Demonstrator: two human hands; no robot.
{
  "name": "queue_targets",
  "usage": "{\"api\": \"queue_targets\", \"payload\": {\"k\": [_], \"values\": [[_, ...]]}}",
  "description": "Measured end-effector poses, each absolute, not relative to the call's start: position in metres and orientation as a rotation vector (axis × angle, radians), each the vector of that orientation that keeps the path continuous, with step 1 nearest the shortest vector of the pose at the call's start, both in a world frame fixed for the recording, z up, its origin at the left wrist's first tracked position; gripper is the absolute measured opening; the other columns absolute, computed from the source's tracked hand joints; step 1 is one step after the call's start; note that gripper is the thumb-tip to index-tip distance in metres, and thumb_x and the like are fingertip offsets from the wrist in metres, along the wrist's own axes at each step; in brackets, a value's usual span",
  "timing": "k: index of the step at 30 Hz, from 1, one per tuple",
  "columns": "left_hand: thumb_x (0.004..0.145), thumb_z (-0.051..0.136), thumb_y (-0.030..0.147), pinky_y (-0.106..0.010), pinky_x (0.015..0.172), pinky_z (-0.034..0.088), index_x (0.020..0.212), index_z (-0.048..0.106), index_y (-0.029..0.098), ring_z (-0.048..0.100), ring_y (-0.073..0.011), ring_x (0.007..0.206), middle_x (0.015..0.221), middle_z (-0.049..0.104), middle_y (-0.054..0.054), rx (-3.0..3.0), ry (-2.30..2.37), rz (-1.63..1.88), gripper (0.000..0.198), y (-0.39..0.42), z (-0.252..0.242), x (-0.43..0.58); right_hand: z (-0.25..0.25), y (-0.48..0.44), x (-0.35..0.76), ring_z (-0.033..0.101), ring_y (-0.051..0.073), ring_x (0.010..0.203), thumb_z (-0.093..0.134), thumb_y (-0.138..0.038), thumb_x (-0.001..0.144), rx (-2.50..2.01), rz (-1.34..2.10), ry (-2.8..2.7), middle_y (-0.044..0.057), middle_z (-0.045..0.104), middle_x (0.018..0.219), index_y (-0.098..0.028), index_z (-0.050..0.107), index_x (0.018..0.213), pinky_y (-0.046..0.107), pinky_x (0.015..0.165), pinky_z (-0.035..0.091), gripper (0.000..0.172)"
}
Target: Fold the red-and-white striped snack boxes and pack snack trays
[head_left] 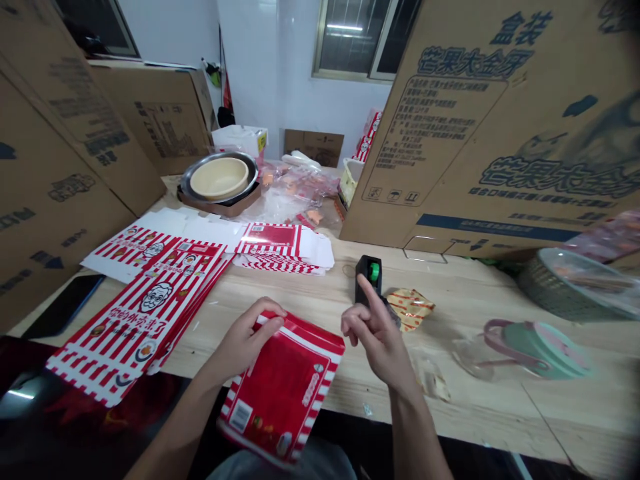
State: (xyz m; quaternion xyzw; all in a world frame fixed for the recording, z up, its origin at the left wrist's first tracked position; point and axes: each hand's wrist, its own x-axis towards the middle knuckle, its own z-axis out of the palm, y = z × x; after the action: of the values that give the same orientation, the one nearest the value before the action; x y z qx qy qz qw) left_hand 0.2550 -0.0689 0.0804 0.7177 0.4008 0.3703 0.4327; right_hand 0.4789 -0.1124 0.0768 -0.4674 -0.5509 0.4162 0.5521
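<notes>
My left hand point(253, 339) grips the upper left edge of a red paper food box point(287, 387) with white-striped borders. The box is tilted over the near table edge, and its printed panel with a barcode faces me. My right hand point(376, 333) is raised to the right of the box, index finger stretched out and the other fingers loosely bent. I see nothing held in it, though a small bit on the fingertip would be hard to make out. Just behind that finger stands a black tape dispenser point(367, 280) with a green hub. A crumpled yellow wrapper point(411, 308) lies beside the dispenser.
Flat striped box blanks point(157, 300) are stacked at left, with more folded blanks point(280, 250) behind. A dark phone point(65, 307) lies at far left. Large cartons point(480, 133) wall the table. A lidded cup point(540, 350), a basket point(575, 293) and a cream bowl point(220, 179) stand around.
</notes>
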Motion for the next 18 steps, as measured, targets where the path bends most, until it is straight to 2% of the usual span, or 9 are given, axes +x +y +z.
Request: {"api": "queue_targets", "payload": {"k": [2,5,8,11,14,16,18], "values": [[0.086,0.046,0.029,-0.024,0.079,0.043,0.086,0.055,0.020,0.054,-0.0138,0.085,0.085,0.058,0.000,1.794,0.933,0.782,0.012,-0.068,0.090,0.257,0.103,-0.112,0.474,0.047,0.010,0.059,0.046,-0.025,0.088,-0.983,1.146,-1.559,-0.003,0.052,0.068,-0.026,0.008,0.142,0.022,0.053,0.040,0.066],[0.086,0.046,0.027,-0.023,0.079,0.042,0.085,0.055,0.019,0.054,-0.0128,0.082,0.084,0.057,0.001,1.828,0.816,0.671,0.012,-0.069,0.101,0.261,0.122,-0.108,0.467,0.044,0.009,0.058,0.052,-0.021,0.084,-0.930,1.203,-1.940,-0.006,0.049,0.066,-0.027,0.010,0.141,0.020,0.054,0.039,0.071],[0.085,0.046,0.024,-0.023,0.078,0.041,0.083,0.055,0.019,0.054,-0.0123,0.080,0.082,0.057,0.001,1.835,0.752,0.630,0.011,-0.071,0.106,0.262,0.124,-0.102,0.462,0.038,0.008,0.053,0.054,-0.018,0.082,-0.931,1.188,-2.092,-0.008,0.043,0.061,-0.026,0.015,0.141,0.019,0.051,0.036,0.072],[0.085,0.047,0.023,-0.023,0.075,0.042,0.081,0.055,0.019,0.054,-0.0122,0.077,0.080,0.057,0.001,1.811,0.727,0.609,0.010,-0.076,0.104,0.260,0.119,-0.099,0.457,0.035,0.006,0.049,0.059,-0.020,0.078,-0.953,1.454,-1.922,-0.010,0.040,0.057,-0.025,0.015,0.141,0.017,0.047,0.032,0.076],[0.084,0.049,0.026,-0.024,0.073,0.044,0.078,0.056,0.020,0.054,-0.0130,0.076,0.078,0.058,0.000,1.797,0.686,0.599,0.011,-0.082,0.100,0.254,0.103,-0.097,0.452,0.027,0.005,0.041,0.062,-0.028,0.075,-0.933,1.791,-1.666,-0.013,0.036,0.048,-0.022,0.021,0.139,0.015,0.039,0.022,0.077],[0.083,0.052,0.032,-0.024,0.072,0.045,0.075,0.057,0.021,0.056,-0.0144,0.076,0.079,0.059,-0.001,1.794,0.651,0.647,0.014,-0.083,0.101,0.247,0.084,-0.098,0.450,0.025,0.004,0.038,0.063,-0.031,0.074,-1.019,1.751,-1.575,-0.014,0.034,0.044,-0.019,0.027,0.138,0.015,0.036,0.018,0.074],[0.080,0.055,0.040,-0.024,0.067,0.046,0.074,0.056,0.021,0.056,-0.0155,0.078,0.083,0.060,-0.001,1.775,0.731,0.780,0.020,-0.078,0.104,0.238,0.058,-0.104,0.452,0.028,0.005,0.039,0.064,-0.029,0.074,-1.166,1.559,-1.503,-0.013,0.036,0.044,-0.018,0.028,0.137,0.015,0.037,0.021,0.074]]}}
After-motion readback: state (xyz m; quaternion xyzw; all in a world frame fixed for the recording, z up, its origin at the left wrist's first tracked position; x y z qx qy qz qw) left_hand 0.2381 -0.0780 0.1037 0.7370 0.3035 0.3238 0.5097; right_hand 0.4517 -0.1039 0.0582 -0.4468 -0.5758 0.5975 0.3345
